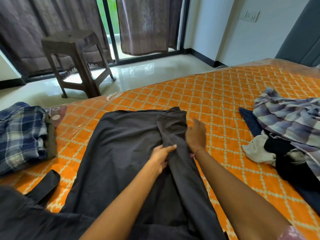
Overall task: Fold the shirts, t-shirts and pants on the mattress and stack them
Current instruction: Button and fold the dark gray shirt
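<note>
I see a dark grey garment (124, 153) spread flat across the middle of the orange quilted mattress (216, 104), and I take it as my landmark. My left hand (161, 157) lies on the garment's right part, its fingers (170, 147) curled and pinching a raised ridge of the cloth where a folded-over strip runs up toward the garment's far edge. My right hand (196, 134) sits just beside that strip, at the garment's right edge — fingers straight and held loosely together, palm turned toward the cloth; whether it touches the fabric or hangs just over it I cannot tell. A thin bracelet (199, 150) circles the right wrist. To the left of the garment, well apart, a folded blue plaid shirt (20, 134) lies on the mattress on top of another folded dark piece whose edge shows at its right side. Near the garment's lower left corner a dark sleeve-like strip (45, 186) juts out over the orange cover. To the right of the garment, well apart, is an unfolded heap — a grey-and-blue checked shirt (290, 118) over a navy piece, with a white cloth (256, 151) and a black cloth (284, 153) in front of it. Beyond the garment, off the mattress, a brown stool (76, 61) stands on the glossy floor before dark curtains (147, 23).
</note>
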The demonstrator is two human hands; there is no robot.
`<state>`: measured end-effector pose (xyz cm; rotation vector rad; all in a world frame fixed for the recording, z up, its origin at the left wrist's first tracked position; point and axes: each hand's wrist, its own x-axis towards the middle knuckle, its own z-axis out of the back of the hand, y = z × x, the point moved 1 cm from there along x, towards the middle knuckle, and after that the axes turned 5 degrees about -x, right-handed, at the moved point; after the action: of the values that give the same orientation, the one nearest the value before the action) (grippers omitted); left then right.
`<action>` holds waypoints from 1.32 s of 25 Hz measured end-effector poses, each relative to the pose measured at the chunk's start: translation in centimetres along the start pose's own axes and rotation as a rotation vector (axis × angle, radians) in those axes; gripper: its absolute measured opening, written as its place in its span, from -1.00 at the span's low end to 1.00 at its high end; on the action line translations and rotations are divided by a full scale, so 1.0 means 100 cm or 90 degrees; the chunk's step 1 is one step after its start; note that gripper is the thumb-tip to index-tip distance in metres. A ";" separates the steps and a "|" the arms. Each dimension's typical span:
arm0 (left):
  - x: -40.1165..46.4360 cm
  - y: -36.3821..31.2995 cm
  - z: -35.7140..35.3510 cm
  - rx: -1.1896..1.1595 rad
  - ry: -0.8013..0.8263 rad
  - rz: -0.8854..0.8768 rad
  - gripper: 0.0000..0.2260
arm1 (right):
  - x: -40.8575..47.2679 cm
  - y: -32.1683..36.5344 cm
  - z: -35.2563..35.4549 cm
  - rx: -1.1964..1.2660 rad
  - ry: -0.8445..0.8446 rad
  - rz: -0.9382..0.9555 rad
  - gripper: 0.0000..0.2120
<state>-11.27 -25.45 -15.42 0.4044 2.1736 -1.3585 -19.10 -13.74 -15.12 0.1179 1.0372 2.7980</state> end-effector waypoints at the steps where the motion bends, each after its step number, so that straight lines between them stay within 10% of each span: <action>1: 0.010 -0.008 -0.005 0.000 -0.011 -0.032 -0.91 | 0.008 -0.008 0.006 0.178 0.040 -0.146 -0.64; 5: 0.033 -0.023 -0.006 -0.133 0.019 -0.013 -0.84 | 0.030 -0.009 0.009 0.446 0.320 -0.309 -0.78; 8: 0.036 -0.006 0.010 -0.315 0.070 0.036 -0.65 | 0.048 -0.003 -0.007 0.466 0.268 -0.195 -0.85; 12: 0.056 -0.002 0.000 -0.232 -0.075 -0.045 -0.70 | 0.036 -0.019 -0.019 0.115 0.020 -0.071 -0.64; 18: 0.041 -0.004 -0.003 -0.099 -0.063 -0.091 -0.82 | -0.020 -0.056 -0.011 0.037 0.136 0.163 -0.50; 25: -0.122 0.084 0.006 0.536 0.064 -0.232 -0.33 | -0.093 -0.069 0.036 0.278 0.284 -0.047 -0.43; 29: -0.174 0.093 0.023 1.031 0.054 -0.226 -0.53 | -0.145 -0.073 0.062 0.205 0.248 -0.081 -0.42; 33: -0.202 0.048 0.032 1.077 0.086 -0.210 -0.71 | -0.198 -0.065 0.092 -0.066 0.140 -0.017 -0.40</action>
<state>8.47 -25.53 -8.19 0.6885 0.6067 -3.1243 2.38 -6.40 -12.81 -0.2192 0.9246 2.8814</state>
